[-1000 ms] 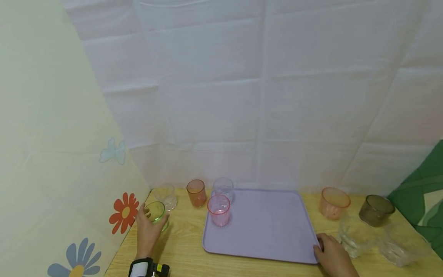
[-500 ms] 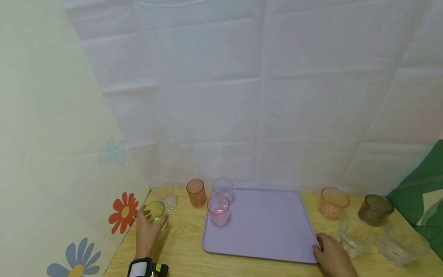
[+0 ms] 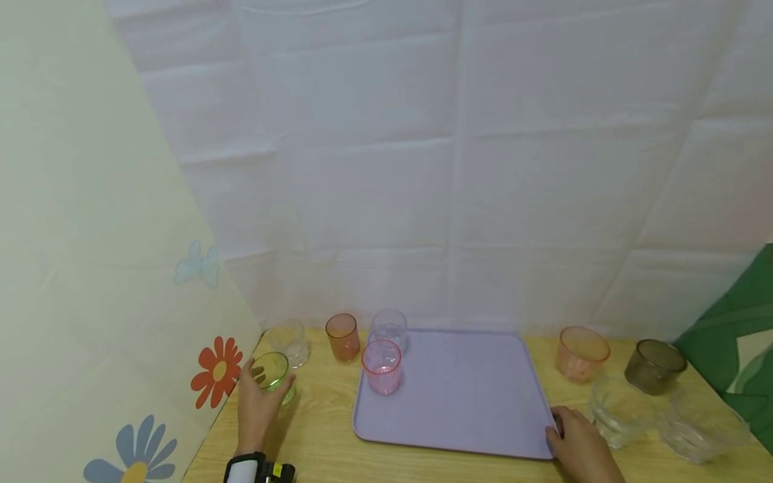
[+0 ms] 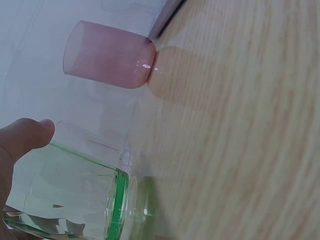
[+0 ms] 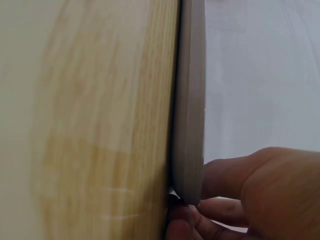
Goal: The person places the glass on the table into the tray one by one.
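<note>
On the left side of the table, my left hand (image 3: 258, 410) grips a clear green glass (image 3: 279, 387) around its upper part. The left wrist view shows the thumb (image 4: 32, 136) by the rim of the upright green glass (image 4: 75, 190). My right hand (image 3: 581, 443) holds the front right corner of a flat lilac tray (image 3: 465, 402). Up close, the thumb lies against the edge of the tray (image 5: 190, 125), with curled fingers (image 5: 182, 222) at the corner. A pink glass (image 3: 382, 376) and a clear glass (image 3: 389, 329) stand at the tray's left side.
Behind my left hand stand a clear glass (image 3: 291, 345) and a reddish-orange glass (image 3: 343, 339). On the right are an orange bowl (image 3: 581, 355), a dark smoky bowl (image 3: 655, 367) and two clear glass vessels, one (image 3: 619, 416) beside my right hand. A white cloth (image 3: 374, 168) hangs behind the table.
</note>
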Demonstrator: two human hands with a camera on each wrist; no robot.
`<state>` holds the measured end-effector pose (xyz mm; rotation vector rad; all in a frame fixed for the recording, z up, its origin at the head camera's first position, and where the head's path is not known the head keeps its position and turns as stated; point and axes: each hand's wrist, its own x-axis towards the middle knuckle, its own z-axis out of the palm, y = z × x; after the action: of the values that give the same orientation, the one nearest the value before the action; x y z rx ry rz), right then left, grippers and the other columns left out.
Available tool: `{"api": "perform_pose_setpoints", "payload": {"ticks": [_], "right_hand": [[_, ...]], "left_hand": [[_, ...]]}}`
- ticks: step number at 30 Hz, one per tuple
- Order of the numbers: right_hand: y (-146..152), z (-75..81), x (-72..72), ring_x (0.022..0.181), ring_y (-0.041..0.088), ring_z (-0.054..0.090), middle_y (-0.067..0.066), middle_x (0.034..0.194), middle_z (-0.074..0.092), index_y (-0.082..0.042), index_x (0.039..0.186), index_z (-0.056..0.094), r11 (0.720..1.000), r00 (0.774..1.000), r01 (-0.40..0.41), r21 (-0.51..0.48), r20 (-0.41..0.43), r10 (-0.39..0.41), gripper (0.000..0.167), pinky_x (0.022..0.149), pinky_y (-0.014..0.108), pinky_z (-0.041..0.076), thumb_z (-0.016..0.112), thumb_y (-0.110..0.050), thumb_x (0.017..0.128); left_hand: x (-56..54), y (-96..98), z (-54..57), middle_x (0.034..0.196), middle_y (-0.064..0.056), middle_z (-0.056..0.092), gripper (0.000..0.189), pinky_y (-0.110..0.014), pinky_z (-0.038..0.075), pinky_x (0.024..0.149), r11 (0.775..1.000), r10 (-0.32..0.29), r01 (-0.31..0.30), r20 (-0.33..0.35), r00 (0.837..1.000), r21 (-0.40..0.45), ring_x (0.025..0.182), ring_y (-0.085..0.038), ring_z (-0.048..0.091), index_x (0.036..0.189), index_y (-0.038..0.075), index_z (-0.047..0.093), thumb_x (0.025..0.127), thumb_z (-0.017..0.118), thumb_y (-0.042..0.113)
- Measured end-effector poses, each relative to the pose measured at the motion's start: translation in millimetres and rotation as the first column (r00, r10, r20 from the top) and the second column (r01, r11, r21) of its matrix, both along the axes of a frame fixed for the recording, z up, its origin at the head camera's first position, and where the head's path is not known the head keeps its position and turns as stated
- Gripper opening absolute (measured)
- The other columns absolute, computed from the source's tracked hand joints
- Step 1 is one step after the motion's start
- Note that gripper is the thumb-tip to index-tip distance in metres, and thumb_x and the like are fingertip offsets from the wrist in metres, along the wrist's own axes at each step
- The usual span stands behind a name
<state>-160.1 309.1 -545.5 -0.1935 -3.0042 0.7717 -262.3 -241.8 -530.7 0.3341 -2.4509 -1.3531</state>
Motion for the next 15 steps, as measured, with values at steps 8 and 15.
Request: {"api": "perform_pose_setpoints", "payload": {"ticks": [8, 15], "right_hand": [[0, -1.2, -0.5, 0.098, 0.04, 0.069, 0.022, 0.101, 0.071, 0.017, 0.116, 0.064, 1.0, 1.0, -0.004, 0.005, -0.005, 0.004, 0.035, 0.085, 0.059, 0.055, 0.07, -0.008, 0.092], [0, -0.6, -1.0, 0.098, 0.04, 0.069, 0.022, 0.102, 0.072, 0.017, 0.116, 0.065, 1.0, 1.0, -0.005, 0.005, 0.001, 0.005, 0.035, 0.086, 0.059, 0.055, 0.069, -0.008, 0.091]], "left_hand": [[3.7, 8.0, 1.7, 0.148, -0.039, 0.046, 0.102, -0.067, 0.047, 0.108, 1.0, -0.014, 0.014, -0.012, 1.0, -0.022, 0.135, -0.057, 0.051, 0.162, -0.01, 0.02, 0.091, 0.084, 0.024], [5.9, 12.1, -2.0, 0.146, -0.038, 0.049, 0.102, -0.065, 0.049, 0.107, 0.998, -0.045, 0.044, -0.026, 0.999, -0.047, 0.133, -0.056, 0.054, 0.161, -0.011, 0.025, 0.088, 0.087, 0.025]]}}
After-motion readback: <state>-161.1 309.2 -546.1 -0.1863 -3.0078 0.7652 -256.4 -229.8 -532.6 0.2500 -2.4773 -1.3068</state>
